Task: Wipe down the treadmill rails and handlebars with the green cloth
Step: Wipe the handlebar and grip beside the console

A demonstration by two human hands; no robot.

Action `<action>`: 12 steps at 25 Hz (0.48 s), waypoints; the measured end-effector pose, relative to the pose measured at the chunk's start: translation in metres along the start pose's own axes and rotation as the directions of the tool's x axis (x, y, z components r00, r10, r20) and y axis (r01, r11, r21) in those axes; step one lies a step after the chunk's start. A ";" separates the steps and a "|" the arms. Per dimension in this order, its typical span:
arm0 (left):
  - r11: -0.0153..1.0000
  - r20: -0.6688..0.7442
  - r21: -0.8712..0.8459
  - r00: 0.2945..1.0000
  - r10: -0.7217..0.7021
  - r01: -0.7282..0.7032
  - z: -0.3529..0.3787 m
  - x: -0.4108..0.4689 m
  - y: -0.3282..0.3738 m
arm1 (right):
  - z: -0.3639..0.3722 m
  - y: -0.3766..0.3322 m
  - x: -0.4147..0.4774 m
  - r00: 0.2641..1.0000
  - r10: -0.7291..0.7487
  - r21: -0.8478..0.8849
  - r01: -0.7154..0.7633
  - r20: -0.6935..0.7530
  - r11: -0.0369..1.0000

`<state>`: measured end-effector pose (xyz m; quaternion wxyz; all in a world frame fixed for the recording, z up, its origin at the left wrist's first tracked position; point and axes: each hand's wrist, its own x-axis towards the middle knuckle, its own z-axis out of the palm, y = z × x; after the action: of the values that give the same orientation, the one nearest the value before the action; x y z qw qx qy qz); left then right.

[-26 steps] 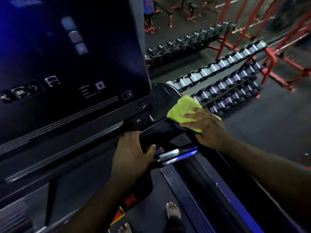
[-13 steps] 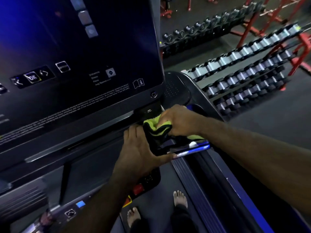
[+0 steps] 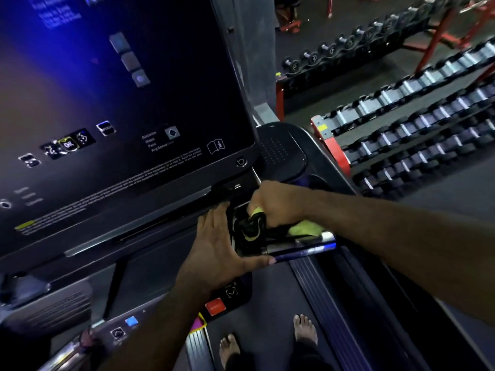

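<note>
My right hand point(image 3: 277, 203) is bunched around the green cloth point(image 3: 305, 227), pressing it onto the dark handlebar block just below the console's right corner. Parts of the cloth poke out under the fist, some in shadow. My left hand point(image 3: 219, 247) lies flat against the left side of that block, fingers together, thumb stretched along the shiny handlebar grip point(image 3: 302, 249). The right side rail point(image 3: 417, 303) of the treadmill runs back under my right forearm.
The big console screen point(image 3: 120, 103) fills the upper left. A control pad with a red stop button point(image 3: 215, 306) hangs below the handlebar. My bare feet point(image 3: 305, 330) stand on the belt. Racks of dumbbells point(image 3: 417, 124) with red frames stand to the right.
My right hand dragged the cloth from the outer right edge inward onto the handlebar block and bunched it up. My left hand slid from gripping the bar to lying flat beside it.
</note>
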<state>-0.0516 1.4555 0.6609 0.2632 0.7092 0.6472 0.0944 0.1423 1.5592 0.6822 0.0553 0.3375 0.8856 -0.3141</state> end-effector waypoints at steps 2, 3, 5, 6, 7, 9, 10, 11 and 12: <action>0.999 0.011 0.036 1.000 0.019 -0.019 -0.001 -0.002 -0.001 | -0.003 0.002 0.005 0.995 0.004 -0.156 0.012 0.102 0.988; 0.998 0.020 0.050 0.999 0.036 -0.036 -0.001 -0.004 -0.001 | -0.004 0.002 0.007 0.990 0.024 -0.246 0.012 0.139 0.969; 0.997 0.050 0.059 0.998 0.048 -0.051 -0.003 -0.005 0.001 | 0.004 -0.001 0.010 0.984 0.072 -0.343 -0.011 0.164 0.939; 0.995 0.059 0.084 0.997 0.042 -0.047 -0.004 -0.004 0.002 | 0.008 -0.003 0.013 0.977 0.101 -0.350 -0.030 0.187 0.936; 0.990 0.062 0.136 0.997 0.041 -0.049 -0.003 -0.004 0.002 | 0.012 -0.007 0.013 0.971 0.124 -0.333 -0.050 0.204 0.941; 0.969 0.088 0.238 0.995 0.044 -0.064 -0.004 -0.006 0.005 | 0.014 0.003 -0.003 0.958 0.168 -0.336 -0.083 0.232 0.938; 0.960 0.112 0.269 0.993 0.046 -0.075 -0.004 -0.006 0.006 | 0.010 0.015 -0.015 0.952 0.199 -0.338 -0.112 0.234 0.934; 0.947 0.132 0.310 0.990 0.046 -0.085 -0.004 -0.006 0.008 | 0.002 0.025 -0.027 0.949 0.219 -0.321 -0.140 0.225 0.937; 0.925 0.137 0.365 0.989 0.060 -0.107 -0.005 -0.006 0.011 | -0.008 0.030 -0.041 0.952 0.227 -0.293 -0.161 0.208 0.943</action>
<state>-0.0457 1.4508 0.6717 0.1595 0.7774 0.6051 -0.0628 0.1935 1.5582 0.6853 0.2380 0.3724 0.8695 -0.2206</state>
